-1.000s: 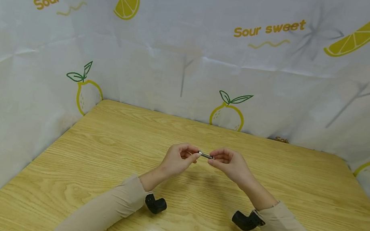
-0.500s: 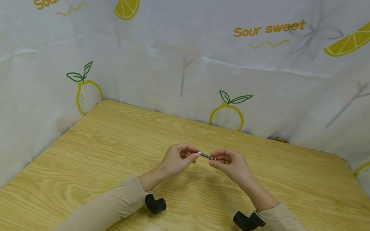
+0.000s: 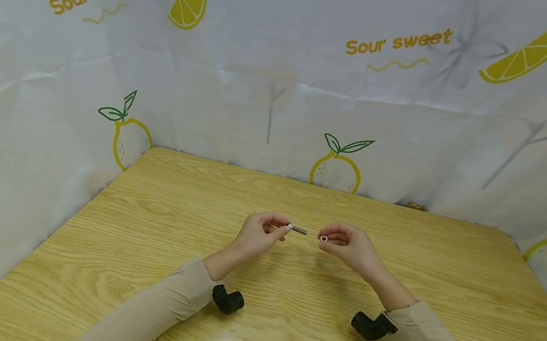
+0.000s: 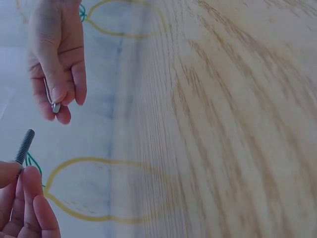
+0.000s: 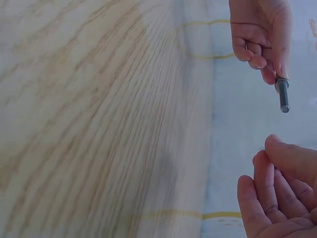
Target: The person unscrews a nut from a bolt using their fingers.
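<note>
My left hand (image 3: 255, 235) pinches the head end of a metal bolt (image 3: 299, 230) between thumb and fingers. The bolt's threaded shank (image 4: 25, 145) points toward the other hand, bare along its visible length. Between the thumb and fingers of my right hand (image 3: 353, 250) is a small metal nut (image 3: 323, 238), its hole showing in the head view. In the left wrist view the nut (image 4: 56, 107) peeks out at the fingertips. A short gap separates bolt and nut, both held above the table. From the right wrist camera, my own fingers hide the nut.
A light wood-grain table (image 3: 182, 197) lies below both hands. White cloth (image 3: 242, 99) printed with lemons hangs behind and beside it. A black angled piece (image 3: 228, 300) sits at the left wrist, and a similar black piece (image 3: 373, 326) at the right.
Earlier the nut was at the bolt's tip, with both hands close together. Now the right hand has drawn off to the right with the nut, while the left hand shifted slightly left.
</note>
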Demonstrator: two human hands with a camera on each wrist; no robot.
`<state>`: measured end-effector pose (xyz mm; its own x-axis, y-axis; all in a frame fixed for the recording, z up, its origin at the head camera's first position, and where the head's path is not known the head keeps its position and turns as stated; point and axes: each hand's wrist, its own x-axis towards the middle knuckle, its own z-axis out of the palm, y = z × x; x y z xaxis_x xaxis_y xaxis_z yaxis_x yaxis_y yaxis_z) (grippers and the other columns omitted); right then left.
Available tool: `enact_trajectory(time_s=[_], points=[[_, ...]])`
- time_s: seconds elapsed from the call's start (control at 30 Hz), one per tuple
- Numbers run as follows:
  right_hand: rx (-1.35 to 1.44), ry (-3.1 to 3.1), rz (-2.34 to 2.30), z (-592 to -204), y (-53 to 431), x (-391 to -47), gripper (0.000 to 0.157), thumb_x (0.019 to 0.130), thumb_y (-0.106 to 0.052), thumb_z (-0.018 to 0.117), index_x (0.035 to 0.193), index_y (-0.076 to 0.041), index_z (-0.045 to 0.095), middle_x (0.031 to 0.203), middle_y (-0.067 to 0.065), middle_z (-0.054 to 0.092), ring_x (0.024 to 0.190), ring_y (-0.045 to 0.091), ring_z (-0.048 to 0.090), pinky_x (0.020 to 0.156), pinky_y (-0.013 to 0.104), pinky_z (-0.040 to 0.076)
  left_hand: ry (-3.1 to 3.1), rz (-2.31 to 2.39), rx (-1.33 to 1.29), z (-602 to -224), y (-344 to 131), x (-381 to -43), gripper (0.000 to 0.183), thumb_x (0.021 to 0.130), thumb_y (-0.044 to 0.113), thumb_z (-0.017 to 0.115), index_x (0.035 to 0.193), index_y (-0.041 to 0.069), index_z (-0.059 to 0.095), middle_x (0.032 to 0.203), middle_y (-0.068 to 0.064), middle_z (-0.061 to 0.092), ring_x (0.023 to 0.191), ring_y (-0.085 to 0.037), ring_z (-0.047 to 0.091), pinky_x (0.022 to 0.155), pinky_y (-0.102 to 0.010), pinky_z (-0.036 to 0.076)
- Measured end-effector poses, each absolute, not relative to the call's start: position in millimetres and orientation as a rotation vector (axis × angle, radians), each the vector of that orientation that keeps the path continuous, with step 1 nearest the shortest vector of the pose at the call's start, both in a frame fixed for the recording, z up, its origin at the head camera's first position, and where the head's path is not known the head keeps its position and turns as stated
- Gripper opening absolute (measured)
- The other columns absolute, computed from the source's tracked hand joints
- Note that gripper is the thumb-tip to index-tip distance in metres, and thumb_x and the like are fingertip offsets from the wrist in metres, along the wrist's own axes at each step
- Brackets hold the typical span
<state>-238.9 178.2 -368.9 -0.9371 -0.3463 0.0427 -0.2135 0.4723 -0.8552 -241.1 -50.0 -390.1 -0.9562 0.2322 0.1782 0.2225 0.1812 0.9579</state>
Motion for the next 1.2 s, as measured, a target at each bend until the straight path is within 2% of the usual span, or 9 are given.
enact_trajectory(time_s=[0.17,0.3,0.43,0.67,0.87,1.2], points=[[-0.487,2.595,-1.416,-371,182,-242,0.026,0.087,-0.007,0.064,0.109,0.007,0.06,0.105,0.024,0.063,0.087,0.015,0.065,0.077,0.033,0.056,2.431,1.912,0.407,-392,-51,-242,0.021,0.09,0.013,0.061,0.107,0.001,0.067,0.096,-0.019,0.066,0.086,-0.04,0.064,0.053,-0.019,0.041],[-0.511,2.627,-1.359,-374,185,-243,0.022,0.086,-0.004,0.065,0.105,0.008,0.06,0.097,0.019,0.064,0.084,0.016,0.064,0.073,0.028,0.054,2.476,1.874,0.436,-394,-53,-243,0.018,0.09,0.015,0.063,0.102,0.003,0.069,0.089,-0.013,0.068,0.077,-0.029,0.067,0.051,-0.019,0.041],[-0.547,2.643,-1.301,-377,188,-245,0.02,0.085,-0.002,0.065,0.102,0.008,0.061,0.093,0.017,0.064,0.081,0.018,0.063,0.068,0.023,0.052,2.488,1.85,0.437,-396,-54,-244,0.019,0.089,0.017,0.064,0.101,0.003,0.069,0.09,-0.012,0.069,0.073,-0.02,0.068,0.051,-0.02,0.045],[-0.574,2.642,-1.206,-378,191,-247,0.019,0.083,-0.003,0.067,0.099,0.008,0.062,0.091,0.017,0.064,0.079,0.016,0.062,0.068,0.022,0.052,2.462,1.808,0.335,-398,-54,-247,0.02,0.089,0.015,0.064,0.103,0.001,0.069,0.095,-0.018,0.068,0.08,-0.029,0.068,0.054,-0.019,0.046],[-0.547,2.642,-1.149,-383,193,-250,0.019,0.083,-0.002,0.067,0.099,0.007,0.062,0.092,0.015,0.064,0.081,0.017,0.063,0.071,0.026,0.053,2.479,1.764,0.32,-400,-55,-248,0.018,0.089,0.013,0.064,0.101,0.002,0.069,0.095,-0.016,0.07,0.078,-0.026,0.068,0.056,-0.019,0.048],[-0.552,2.689,-1.037,-391,196,-255,0.015,0.081,-0.004,0.069,0.095,0.003,0.065,0.085,0.01,0.065,0.076,0.013,0.06,0.068,0.028,0.051,2.478,1.727,0.306,-397,-54,-246,0.017,0.088,0.012,0.064,0.099,0.001,0.07,0.095,-0.016,0.069,0.077,-0.027,0.068,0.06,-0.025,0.053]])
